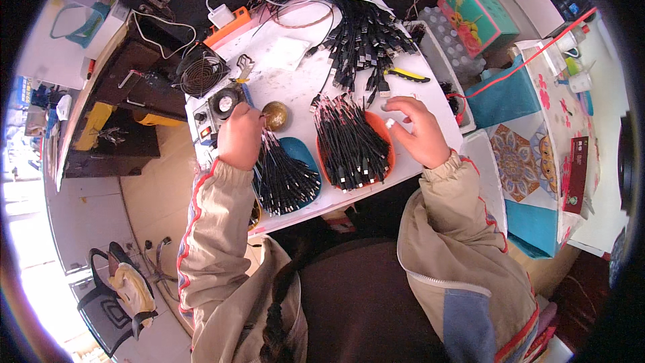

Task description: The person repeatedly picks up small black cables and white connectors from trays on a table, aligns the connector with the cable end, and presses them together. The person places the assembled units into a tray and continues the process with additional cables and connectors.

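Observation:
My left hand [240,137] is closed at the left side of the white worktable [349,212], beside a round brass-coloured tin [275,115]; whatever its fingers hold is hidden. Just below it, a blue tray [310,154] carries a bundle of black cables [285,178] with bare metal tips. To the right, black cables with reddish wire ends [351,141] fill an orange tray [388,136]. My right hand [423,133] hovers at that tray's right edge, thumb and fingers apart. A small white patch shows at its thumb tip; I cannot tell what it is.
Black USB cables [366,33] are heaped at the back, near a yellow-and-black cutter [408,76]. A control box [205,128], a small round fan [201,70] and an orange power strip [227,27] stand at the left. A green box [480,13] sits back right.

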`<act>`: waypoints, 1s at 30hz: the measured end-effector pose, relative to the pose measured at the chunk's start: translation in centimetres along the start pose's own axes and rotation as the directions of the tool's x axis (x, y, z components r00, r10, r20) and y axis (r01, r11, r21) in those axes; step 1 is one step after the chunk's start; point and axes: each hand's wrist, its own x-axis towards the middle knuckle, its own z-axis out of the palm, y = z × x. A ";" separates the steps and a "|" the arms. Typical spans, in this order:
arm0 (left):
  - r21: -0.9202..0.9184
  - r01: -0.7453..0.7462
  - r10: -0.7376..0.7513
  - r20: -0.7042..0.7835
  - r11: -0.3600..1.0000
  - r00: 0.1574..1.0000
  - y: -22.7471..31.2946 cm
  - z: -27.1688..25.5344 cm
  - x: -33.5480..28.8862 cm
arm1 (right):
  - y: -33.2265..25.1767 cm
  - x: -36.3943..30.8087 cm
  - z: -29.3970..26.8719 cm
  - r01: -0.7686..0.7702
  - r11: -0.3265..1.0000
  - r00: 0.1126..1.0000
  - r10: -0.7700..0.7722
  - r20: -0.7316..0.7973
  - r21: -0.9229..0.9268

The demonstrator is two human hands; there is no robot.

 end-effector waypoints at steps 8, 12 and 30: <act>-0.075 -0.031 0.003 -0.353 0.997 0.936 -3.3 -2.8 -2.9 | 2.4 -1.1 -1.0 -0.022 1.000 0.988 0.021 -0.153 -0.006; -0.075 0.009 -0.038 -0.385 0.997 0.922 -6.0 -1.9 -2.3 | 4.0 -0.9 -0.6 -0.018 1.000 0.958 0.020 -0.285 0.009; 0.125 0.064 -0.049 -0.122 0.990 0.991 -9.7 -1.0 0.3 | 7.0 -1.1 0.3 0.042 0.990 0.869 0.030 -0.495 0.135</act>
